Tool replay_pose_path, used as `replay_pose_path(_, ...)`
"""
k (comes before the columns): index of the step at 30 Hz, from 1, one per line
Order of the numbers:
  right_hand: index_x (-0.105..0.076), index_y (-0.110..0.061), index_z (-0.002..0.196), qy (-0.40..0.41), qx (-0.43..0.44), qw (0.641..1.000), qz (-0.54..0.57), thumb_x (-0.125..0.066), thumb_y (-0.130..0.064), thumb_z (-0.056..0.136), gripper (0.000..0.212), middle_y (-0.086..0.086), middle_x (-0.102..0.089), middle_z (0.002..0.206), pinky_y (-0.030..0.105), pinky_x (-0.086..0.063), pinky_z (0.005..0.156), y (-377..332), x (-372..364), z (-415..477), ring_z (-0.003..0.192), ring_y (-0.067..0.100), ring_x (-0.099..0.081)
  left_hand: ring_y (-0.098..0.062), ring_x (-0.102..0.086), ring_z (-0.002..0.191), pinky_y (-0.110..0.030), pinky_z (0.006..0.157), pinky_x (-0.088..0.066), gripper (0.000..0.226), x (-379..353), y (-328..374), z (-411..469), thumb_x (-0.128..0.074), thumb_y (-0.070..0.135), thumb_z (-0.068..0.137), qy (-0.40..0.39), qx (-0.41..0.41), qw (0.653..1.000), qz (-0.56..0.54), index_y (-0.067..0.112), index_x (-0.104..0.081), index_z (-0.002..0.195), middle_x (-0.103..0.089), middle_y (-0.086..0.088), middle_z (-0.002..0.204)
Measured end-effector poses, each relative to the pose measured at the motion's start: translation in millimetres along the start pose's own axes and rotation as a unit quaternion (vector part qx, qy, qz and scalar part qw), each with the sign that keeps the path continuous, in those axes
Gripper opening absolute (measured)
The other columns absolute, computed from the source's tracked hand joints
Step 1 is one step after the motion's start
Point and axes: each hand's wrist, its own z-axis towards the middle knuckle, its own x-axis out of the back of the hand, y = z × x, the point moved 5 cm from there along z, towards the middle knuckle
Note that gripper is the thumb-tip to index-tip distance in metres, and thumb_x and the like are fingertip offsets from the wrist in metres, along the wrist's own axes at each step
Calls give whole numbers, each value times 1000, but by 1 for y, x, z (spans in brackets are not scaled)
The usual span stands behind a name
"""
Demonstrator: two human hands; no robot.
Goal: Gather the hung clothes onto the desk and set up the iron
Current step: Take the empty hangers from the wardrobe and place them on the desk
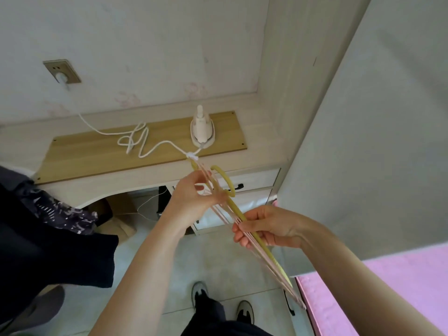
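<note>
Standing upright on its heel, the white iron point(202, 130) sits on a tan wooden board point(84, 156) set into the pale table point(114, 187), beyond both hands and well apart from them. Its white cord point(145, 151) lies in loose loops on the board to the left of the iron and runs up to a plug in the wall socket point(61, 72), far above and left of the hands. A heap of dark clothes point(48, 238), one piece with a pale print, lies left of the left forearm at the table's left end; what carries it cannot be told.

Nearer the person, both hands hold a bundle of hangers point(238, 212), thin pink ones with one thicker yellow one, slanting from upper left to lower right. The left hand point(194, 200) pinches the necks just below the hooks, fingers curled round them. The right hand point(266, 226) grips the bundle lower down, fingers wrapped over the bars. Behind the hooks is a drawer front point(252, 180) with a dark handle. A pink bed point(388, 287) lies right of the right forearm, and two shoes point(199, 289) stand on the tiled floor point(218, 258) below the hands.
</note>
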Motion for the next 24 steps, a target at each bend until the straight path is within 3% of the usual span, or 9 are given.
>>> replay_pose_path(4,-70,1,97,36,11,999,22,-61,-6,88,14,15,-73,92,25,-57,72,-20,20,11,78,18,-71,0,-58,112,-25,97,-43,57,-2,31,29,-87,22,61,-101,-38,989,-101,25,-64,114,-66,13,116)
replay_pose_path(8,-69,1,101,67,24,997,36,-63,-8,87,18,18,-72,99,30,-57,77,-41,39,27,85,22,-70,-14,-65,107,-26,93,-47,47,-3,58,67,-84,23,68,-164,-80,975,-125,21,-67,112,-70,1,111)
replay_pose_path(12,-69,3,103,111,40,992,42,-68,-12,84,24,23,-69,107,38,-54,87,-63,55,43,95,29,-69,-20,-71,89,-14,73,-51,35,-7,85,105,-78,7,74,-187,-65,965,-171,10,-66,108,-74,-7,97)
replay_pose_path(15,-68,4,104,152,40,986,53,-69,-11,82,26,25,-68,107,43,-53,90,-77,65,53,99,33,-68,-15,-72,83,-17,72,-54,43,-19,98,126,-78,5,74,-227,-66,955,-177,13,-60,112,-74,-2,100)
replay_pose_path(20,-63,8,110,222,38,972,74,-59,-6,92,23,23,-70,106,43,-54,90,-94,76,66,99,33,-68,-3,-69,83,-15,79,-53,29,-32,104,157,-73,8,81,-222,-68,962,-143,5,-67,108,-75,3,100)
replay_pose_path(22,-64,8,110,248,46,963,95,-60,-6,91,23,22,-70,106,43,-53,92,-99,81,72,100,32,-68,-3,-66,82,-10,73,-49,19,-34,104,167,-71,15,84,-219,-61,967,-116,6,-71,100,-74,-3,99)
replay_pose_path(24,-65,7,109,263,46,958,106,-61,-6,90,24,21,-71,105,45,-51,95,-102,86,77,100,31,-68,-10,-66,86,-15,77,-49,11,-35,106,177,-70,21,85,-227,-50,968,-98,11,-72,89,-73,-7,98)
